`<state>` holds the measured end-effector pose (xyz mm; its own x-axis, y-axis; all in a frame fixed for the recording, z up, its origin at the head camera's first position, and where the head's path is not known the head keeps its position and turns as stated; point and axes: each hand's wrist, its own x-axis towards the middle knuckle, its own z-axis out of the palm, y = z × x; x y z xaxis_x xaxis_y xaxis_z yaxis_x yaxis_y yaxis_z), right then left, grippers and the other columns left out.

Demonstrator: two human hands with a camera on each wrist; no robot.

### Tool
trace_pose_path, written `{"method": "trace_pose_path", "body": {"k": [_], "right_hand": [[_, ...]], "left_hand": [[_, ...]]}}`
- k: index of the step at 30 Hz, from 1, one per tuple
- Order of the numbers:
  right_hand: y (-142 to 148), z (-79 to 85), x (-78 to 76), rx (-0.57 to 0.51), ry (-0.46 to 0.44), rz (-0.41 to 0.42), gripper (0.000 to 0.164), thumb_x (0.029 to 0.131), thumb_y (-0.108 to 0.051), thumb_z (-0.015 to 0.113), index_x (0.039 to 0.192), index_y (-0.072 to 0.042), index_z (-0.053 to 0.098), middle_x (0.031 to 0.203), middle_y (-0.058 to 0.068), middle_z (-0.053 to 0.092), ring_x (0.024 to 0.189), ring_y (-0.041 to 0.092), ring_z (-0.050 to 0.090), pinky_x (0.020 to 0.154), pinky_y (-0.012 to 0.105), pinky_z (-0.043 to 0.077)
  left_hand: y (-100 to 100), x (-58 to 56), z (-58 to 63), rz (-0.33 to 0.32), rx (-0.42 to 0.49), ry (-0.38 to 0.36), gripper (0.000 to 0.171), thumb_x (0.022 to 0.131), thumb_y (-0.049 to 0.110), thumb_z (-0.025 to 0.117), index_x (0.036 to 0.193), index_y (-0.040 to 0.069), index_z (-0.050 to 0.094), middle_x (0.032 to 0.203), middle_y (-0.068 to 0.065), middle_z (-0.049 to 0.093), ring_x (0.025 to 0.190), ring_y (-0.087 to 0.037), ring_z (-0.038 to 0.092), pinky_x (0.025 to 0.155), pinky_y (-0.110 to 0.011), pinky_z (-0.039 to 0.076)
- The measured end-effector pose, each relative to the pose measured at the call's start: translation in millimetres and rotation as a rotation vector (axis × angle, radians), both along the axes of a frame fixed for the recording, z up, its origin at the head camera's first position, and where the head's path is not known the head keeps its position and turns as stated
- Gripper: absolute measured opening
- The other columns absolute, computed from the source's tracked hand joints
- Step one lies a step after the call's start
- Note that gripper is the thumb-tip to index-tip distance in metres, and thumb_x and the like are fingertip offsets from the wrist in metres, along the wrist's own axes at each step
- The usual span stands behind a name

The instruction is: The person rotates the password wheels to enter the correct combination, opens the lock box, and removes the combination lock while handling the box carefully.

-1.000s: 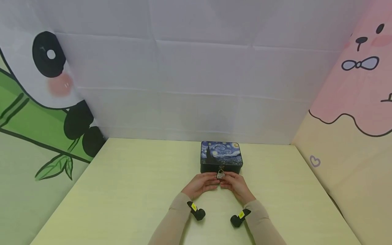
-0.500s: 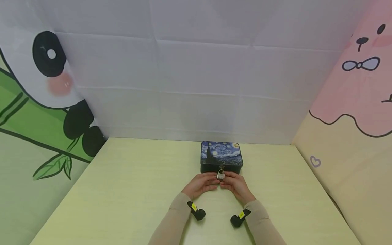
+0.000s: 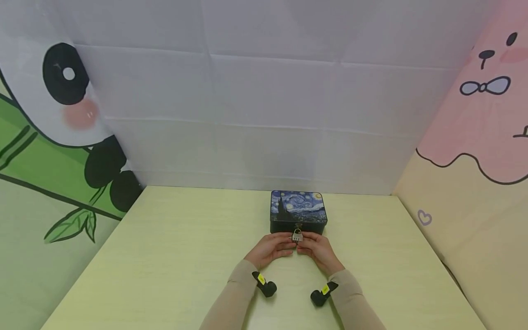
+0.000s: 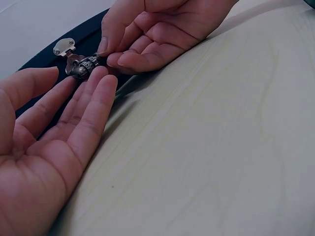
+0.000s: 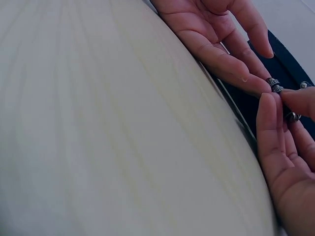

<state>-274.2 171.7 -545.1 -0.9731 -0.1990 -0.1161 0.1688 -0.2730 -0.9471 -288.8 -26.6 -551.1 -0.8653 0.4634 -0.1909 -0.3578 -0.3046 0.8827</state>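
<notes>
A small combination padlock hangs from the metal clasp on the front of a dark tin box with a swirling blue night-sky picture on its lid. The lid is down. My right hand pinches the padlock's number dials between thumb and forefinger. From the other side my left hand touches the padlock with nearly straight fingertips, its thumb held apart. In the right wrist view, fingers cover part of the padlock. The digits are too small to read.
The box stands near the back edge of a pale wood-grain table. A white sheet hangs behind it. Printed cartoon cloths flank both sides. Each sleeve carries a small black wrist camera.
The padlock tilts slightly between the fingers. Both hands and the box stay in nearly the same place.
</notes>
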Motion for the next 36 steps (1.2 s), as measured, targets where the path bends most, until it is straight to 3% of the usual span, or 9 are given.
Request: {"method": "trace_pose_path", "body": {"k": [19,29,36], "right_hand": [[0.2,4.4,2.3,0.023,-0.002,0.013,0.042,0.098,0.008,0.053,0.135,0.024,0.040,0.094,0.004,0.066,0.078,0.012,0.068,0.073,0.026,0.059],[-0.9,6.3,3.9,-0.022,-0.059,-0.034,0.040,0.097,0.006,0.050,0.133,0.021,0.044,0.093,0.007,0.067,0.074,0.014,0.067,0.071,0.027,0.060],[1.2,7.7,5.5,-0.032,-0.028,0.011,0.045,0.096,0.010,0.053,0.137,0.023,0.038,0.096,0.005,0.068,0.077,0.012,0.068,0.074,0.026,0.060]], "left_hand": [[-0.7,3.5,6.4,-0.002,-0.005,-0.012,0.039,0.106,0.008,0.046,0.141,-0.010,0.047,0.123,-0.019,0.064,0.110,-0.025,0.065,0.095,-0.040,0.054],[0.0,5.1,6.6,0.007,-0.012,-0.025,0.038,0.106,0.010,0.047,0.139,-0.009,0.050,0.120,-0.017,0.066,0.108,-0.023,0.066,0.094,-0.039,0.055],[0.1,5.8,8.1,0.006,-0.016,-0.017,0.039,0.107,0.010,0.045,0.140,-0.010,0.048,0.121,-0.019,0.065,0.110,-0.025,0.065,0.095,-0.039,0.055]]}}
